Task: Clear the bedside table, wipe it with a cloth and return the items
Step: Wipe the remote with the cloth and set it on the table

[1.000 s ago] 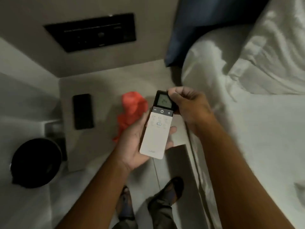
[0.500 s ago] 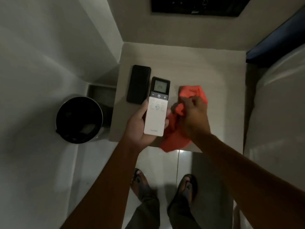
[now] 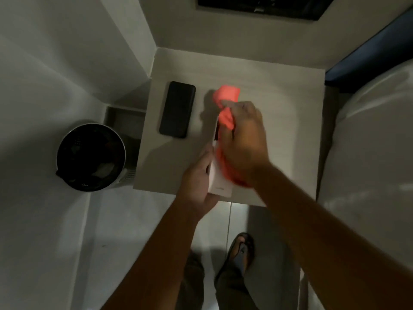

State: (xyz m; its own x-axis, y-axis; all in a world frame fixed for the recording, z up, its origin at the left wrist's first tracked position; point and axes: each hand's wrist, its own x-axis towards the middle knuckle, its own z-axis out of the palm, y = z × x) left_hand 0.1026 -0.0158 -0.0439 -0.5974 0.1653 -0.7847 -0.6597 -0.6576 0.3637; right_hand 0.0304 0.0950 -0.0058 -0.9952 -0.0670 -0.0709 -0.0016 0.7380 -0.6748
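Your left hand [image 3: 199,177] grips the white remote [image 3: 220,180] above the table's [image 3: 279,90] front edge. Your right hand [image 3: 243,142] clutches the red cloth [image 3: 226,95], pressing it on the remote. Phone [image 3: 177,109] lies left.

The left hand [image 3: 197,180] holds a white remote [image 3: 220,182] over the front of the bedside table [image 3: 279,104]. The right hand [image 3: 244,144] grips an orange cloth [image 3: 226,104] and presses it on top of the remote. A black phone [image 3: 177,109] lies flat on the table, and a black bin [image 3: 90,156] stands on the floor beside it.
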